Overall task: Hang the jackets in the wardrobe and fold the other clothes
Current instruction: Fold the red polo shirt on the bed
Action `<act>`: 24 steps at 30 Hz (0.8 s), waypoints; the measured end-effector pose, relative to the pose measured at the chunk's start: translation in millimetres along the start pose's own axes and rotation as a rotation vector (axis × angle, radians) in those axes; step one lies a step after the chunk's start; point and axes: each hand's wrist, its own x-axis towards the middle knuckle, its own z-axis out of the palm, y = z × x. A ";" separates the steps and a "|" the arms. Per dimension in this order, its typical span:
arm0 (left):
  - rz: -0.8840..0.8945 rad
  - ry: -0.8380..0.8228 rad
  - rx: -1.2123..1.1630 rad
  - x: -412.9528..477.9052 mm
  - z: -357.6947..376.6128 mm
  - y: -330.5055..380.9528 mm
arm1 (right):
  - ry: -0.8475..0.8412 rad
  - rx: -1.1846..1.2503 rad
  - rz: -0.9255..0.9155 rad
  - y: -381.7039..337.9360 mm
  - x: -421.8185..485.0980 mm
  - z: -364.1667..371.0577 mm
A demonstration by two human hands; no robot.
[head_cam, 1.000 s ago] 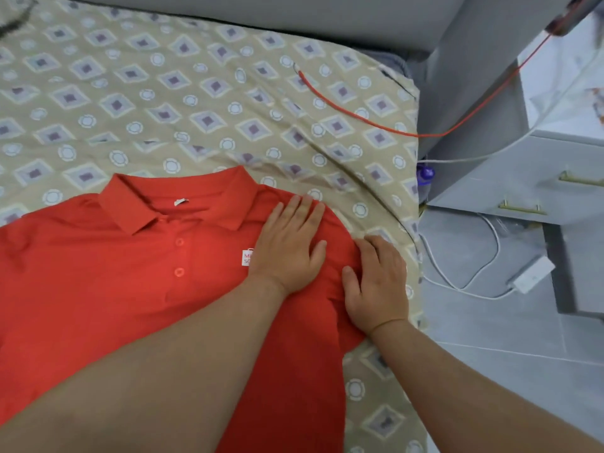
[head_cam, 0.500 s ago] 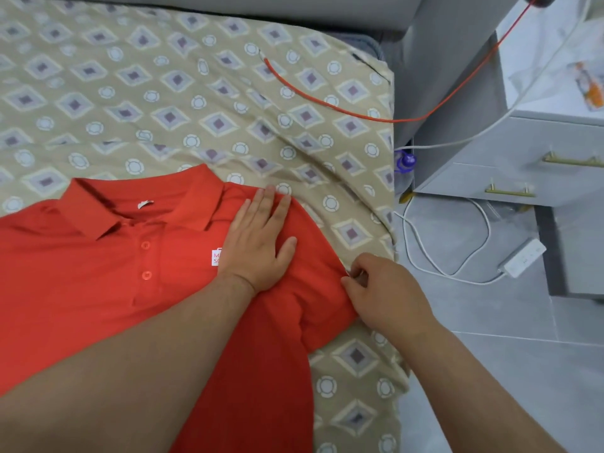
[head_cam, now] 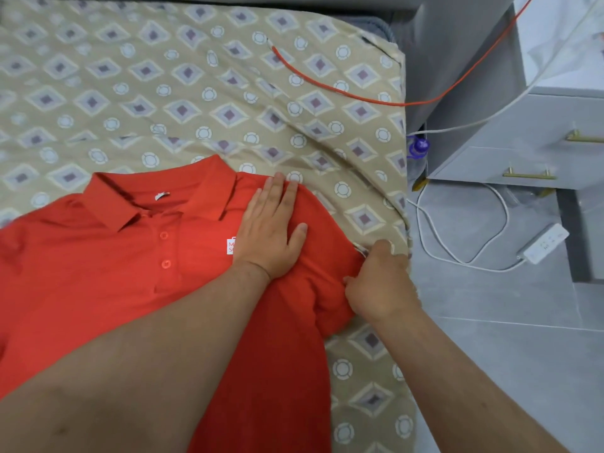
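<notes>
Red polo shirt (head_cam: 98, 273) lay soft and limp on bed (head_cam: 196, 93); left hand (head_cam: 269, 230) pressed flat, fingers spread; right hand (head_cam: 380, 282) fingers pinched sleeve hem, the best hold.

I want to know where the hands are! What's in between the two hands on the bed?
In the head view, only red polo shirt fabric lies between the left hand, flat on the chest, and the right hand, which grips the sleeve edge.

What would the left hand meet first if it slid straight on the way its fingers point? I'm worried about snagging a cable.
The left hand, flat on the shirt, would probably meet only bedspread first; the red cable lies farther on, rightward.
</notes>
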 end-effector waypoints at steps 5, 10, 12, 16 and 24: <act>0.017 0.031 -0.015 -1.5 1.8 -2.0 | 0.217 0.099 -0.163 7.2 28.9 -19.0; 0.042 0.041 0.010 -1.7 1.8 -1.1 | 0.311 0.160 -0.160 0.1 69.6 -44.0; 0.032 0.035 0.028 -0.7 1.9 -0.1 | 0.298 0.171 -0.134 7.9 63.1 -29.5; 0.012 0.013 0.055 1.5 2.2 1.1 | 0.091 0.184 -0.098 20.0 49.1 -27.3; -0.003 0.007 0.054 0.3 1.9 1.8 | -0.288 0.123 -0.236 -47.5 79.0 -60.9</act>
